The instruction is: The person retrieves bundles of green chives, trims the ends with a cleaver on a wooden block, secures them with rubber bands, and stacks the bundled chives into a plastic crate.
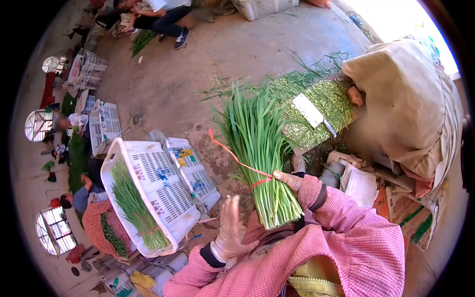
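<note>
A large bundle of long green leafy stalks [257, 143] lies over my lap, its pale cut ends toward me. A red band [261, 182] goes round its lower part, and a loose red-orange strip [230, 152] stretches away up to the left. My right hand [289, 180], in a thin pale glove, holds the bundle and the strip at the band. To the left of the stalk ends, my left hand [230, 235], also gloved, is raised with its fingers apart and nothing in it.
A white crate [163, 180] with banded green stalks stands at left. A cleaver [311, 111] rests on a board [302, 141] covered in green scraps. Beige cloth [405, 94] covers a pile at right. A person [168, 20] crouches at the top; others sit at far left.
</note>
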`<state>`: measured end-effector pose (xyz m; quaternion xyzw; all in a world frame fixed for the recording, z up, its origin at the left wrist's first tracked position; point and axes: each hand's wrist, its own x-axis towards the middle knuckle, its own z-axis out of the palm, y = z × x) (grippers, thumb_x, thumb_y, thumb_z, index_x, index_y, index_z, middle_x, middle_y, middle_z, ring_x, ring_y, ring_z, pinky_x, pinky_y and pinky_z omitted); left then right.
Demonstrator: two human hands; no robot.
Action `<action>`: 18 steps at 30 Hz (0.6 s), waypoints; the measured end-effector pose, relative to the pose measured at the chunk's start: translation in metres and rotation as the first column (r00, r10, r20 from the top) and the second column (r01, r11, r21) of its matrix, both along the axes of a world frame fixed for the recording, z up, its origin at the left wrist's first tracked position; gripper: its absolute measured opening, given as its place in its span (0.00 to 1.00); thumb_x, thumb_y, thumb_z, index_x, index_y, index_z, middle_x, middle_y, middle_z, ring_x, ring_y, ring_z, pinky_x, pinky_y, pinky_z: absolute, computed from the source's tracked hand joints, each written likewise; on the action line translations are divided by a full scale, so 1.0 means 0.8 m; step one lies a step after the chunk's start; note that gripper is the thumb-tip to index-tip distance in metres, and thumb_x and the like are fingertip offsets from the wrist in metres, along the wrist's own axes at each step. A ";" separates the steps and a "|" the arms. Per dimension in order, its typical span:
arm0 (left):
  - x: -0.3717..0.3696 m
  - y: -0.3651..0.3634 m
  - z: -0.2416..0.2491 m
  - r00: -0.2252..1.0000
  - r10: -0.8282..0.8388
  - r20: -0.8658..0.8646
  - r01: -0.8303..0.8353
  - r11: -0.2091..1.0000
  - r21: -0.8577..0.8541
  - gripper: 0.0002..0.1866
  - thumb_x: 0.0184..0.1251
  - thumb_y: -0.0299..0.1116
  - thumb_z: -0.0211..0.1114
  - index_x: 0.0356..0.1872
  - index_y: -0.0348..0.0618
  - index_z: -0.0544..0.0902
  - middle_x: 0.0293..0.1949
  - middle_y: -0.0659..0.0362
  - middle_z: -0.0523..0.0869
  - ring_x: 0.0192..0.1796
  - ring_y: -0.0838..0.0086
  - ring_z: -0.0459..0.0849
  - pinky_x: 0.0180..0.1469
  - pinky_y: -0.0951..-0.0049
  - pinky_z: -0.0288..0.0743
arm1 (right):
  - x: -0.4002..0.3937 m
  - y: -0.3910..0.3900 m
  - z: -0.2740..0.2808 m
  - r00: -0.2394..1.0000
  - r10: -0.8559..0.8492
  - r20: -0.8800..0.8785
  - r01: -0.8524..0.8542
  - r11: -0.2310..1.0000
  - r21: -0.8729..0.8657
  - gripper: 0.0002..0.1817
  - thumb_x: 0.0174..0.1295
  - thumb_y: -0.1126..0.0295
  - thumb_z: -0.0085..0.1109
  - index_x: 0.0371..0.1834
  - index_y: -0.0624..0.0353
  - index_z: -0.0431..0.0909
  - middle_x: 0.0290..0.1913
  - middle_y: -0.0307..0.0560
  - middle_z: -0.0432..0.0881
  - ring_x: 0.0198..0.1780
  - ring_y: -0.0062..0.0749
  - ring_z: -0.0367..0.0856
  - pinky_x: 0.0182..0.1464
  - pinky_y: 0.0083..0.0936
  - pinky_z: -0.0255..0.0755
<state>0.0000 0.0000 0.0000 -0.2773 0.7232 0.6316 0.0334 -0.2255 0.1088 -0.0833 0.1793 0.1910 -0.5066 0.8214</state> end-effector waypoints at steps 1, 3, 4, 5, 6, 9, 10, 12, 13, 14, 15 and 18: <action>0.003 0.005 0.003 1.000 0.018 0.008 -0.018 1.000 -0.007 0.55 0.48 0.54 0.68 0.68 0.39 0.41 0.67 0.45 0.50 0.70 0.59 0.47 0.69 0.58 0.40 | -0.011 0.001 0.012 0.999 0.033 0.002 -0.033 0.999 -0.043 0.33 0.49 0.46 0.62 0.47 0.64 0.73 0.41 0.54 0.81 0.38 0.41 0.82 0.42 0.38 0.78; 0.052 -0.033 -0.030 0.932 0.353 0.082 -0.281 0.561 0.779 0.48 0.54 0.60 0.58 0.66 0.38 0.48 0.64 0.44 0.57 0.65 0.58 0.59 0.66 0.59 0.52 | 0.036 -0.022 0.053 0.992 0.077 -0.098 -0.091 0.985 -0.147 0.32 0.49 0.46 0.63 0.47 0.65 0.74 0.41 0.54 0.81 0.38 0.41 0.82 0.44 0.40 0.76; 0.043 -0.030 -0.077 0.901 0.433 -0.010 -0.169 0.372 0.913 0.47 0.54 0.65 0.53 0.65 0.39 0.52 0.62 0.45 0.62 0.62 0.58 0.65 0.64 0.58 0.58 | 0.048 -0.021 0.065 0.988 0.082 -0.130 -0.092 0.994 -0.067 0.33 0.48 0.46 0.63 0.47 0.65 0.73 0.41 0.55 0.81 0.38 0.42 0.82 0.44 0.40 0.76; 0.041 -0.028 -0.024 0.841 0.541 0.033 -0.323 0.452 0.832 0.46 0.54 0.66 0.51 0.64 0.39 0.56 0.60 0.45 0.65 0.58 0.57 0.69 0.60 0.58 0.63 | 0.096 -0.023 0.102 0.995 0.089 -0.055 -0.089 0.996 -0.001 0.34 0.47 0.46 0.64 0.47 0.65 0.73 0.41 0.55 0.81 0.38 0.42 0.82 0.45 0.40 0.76; 0.008 -0.026 -0.009 0.769 0.639 -0.005 -0.413 0.502 0.760 0.45 0.54 0.68 0.50 0.63 0.39 0.59 0.58 0.46 0.69 0.54 0.56 0.74 0.57 0.58 0.69 | 0.107 -0.028 0.130 0.992 0.110 -0.064 -0.100 0.986 0.135 0.34 0.48 0.46 0.64 0.48 0.63 0.73 0.41 0.54 0.81 0.39 0.42 0.82 0.45 0.39 0.76; 0.008 -0.043 -0.042 0.500 0.865 -0.030 -0.415 0.270 0.869 0.39 0.55 0.66 0.50 0.57 0.41 0.66 0.51 0.50 0.75 0.48 0.56 0.77 0.49 0.55 0.76 | 0.099 -0.047 0.129 0.901 0.228 -0.370 -0.271 0.960 -0.069 0.37 0.48 0.43 0.61 0.52 0.62 0.71 0.43 0.54 0.80 0.41 0.38 0.81 0.46 0.35 0.76; 0.015 -0.052 -0.023 0.500 0.865 -0.038 -0.395 0.267 0.879 0.35 0.56 0.61 0.53 0.55 0.42 0.69 0.50 0.52 0.77 0.48 0.59 0.78 0.49 0.57 0.75 | 0.089 -0.052 0.146 0.876 0.105 -0.470 -0.212 0.961 -0.180 0.40 0.47 0.39 0.60 0.53 0.62 0.70 0.46 0.55 0.78 0.46 0.41 0.79 0.47 0.38 0.75; 0.030 -0.070 0.000 0.418 0.908 -0.026 -0.378 0.200 0.904 0.29 0.55 0.53 0.59 0.51 0.42 0.73 0.47 0.54 0.79 0.46 0.61 0.79 0.48 0.58 0.75 | 0.072 -0.067 0.115 0.781 0.030 -0.624 -0.163 0.974 -0.158 0.46 0.47 0.37 0.58 0.62 0.58 0.57 0.50 0.53 0.75 0.52 0.42 0.73 0.52 0.42 0.70; 0.036 -0.077 0.000 0.409 0.912 -0.041 -0.380 0.211 0.900 0.29 0.55 0.53 0.59 0.51 0.42 0.73 0.47 0.54 0.79 0.46 0.61 0.79 0.48 0.58 0.75 | 0.076 -0.078 0.116 0.702 -0.039 -0.711 -0.039 0.995 -0.093 0.55 0.43 0.36 0.60 0.66 0.62 0.48 0.48 0.57 0.76 0.51 0.48 0.73 0.50 0.45 0.71; 0.042 -0.088 -0.001 0.367 0.928 -0.059 -0.364 0.201 0.910 0.27 0.55 0.51 0.59 0.50 0.42 0.74 0.46 0.54 0.80 0.45 0.61 0.80 0.48 0.58 0.75 | 0.099 -0.070 0.126 0.725 -0.025 -0.689 -0.180 0.958 -0.224 0.58 0.43 0.37 0.62 0.68 0.59 0.40 0.46 0.54 0.77 0.49 0.44 0.74 0.48 0.41 0.72; 0.046 -0.096 0.002 0.317 0.946 -0.074 -0.346 0.188 0.919 0.26 0.55 0.49 0.60 0.49 0.41 0.74 0.46 0.54 0.80 0.45 0.61 0.80 0.48 0.58 0.75 | 0.135 -0.046 0.140 0.742 0.003 -0.670 -0.318 0.882 -0.348 0.61 0.42 0.39 0.64 0.69 0.56 0.33 0.43 0.50 0.78 0.46 0.40 0.76 0.46 0.37 0.73; 0.064 -0.102 0.014 0.248 0.964 -0.096 -0.491 0.211 0.845 0.23 0.56 0.42 0.60 0.50 0.39 0.73 0.46 0.52 0.80 0.45 0.60 0.80 0.49 0.56 0.75 | 0.149 0.040 0.066 0.448 0.448 -0.773 -0.786 0.610 -0.102 0.28 0.51 0.50 0.63 0.50 0.60 0.76 0.29 0.38 0.79 0.32 0.15 0.73 0.38 0.16 0.68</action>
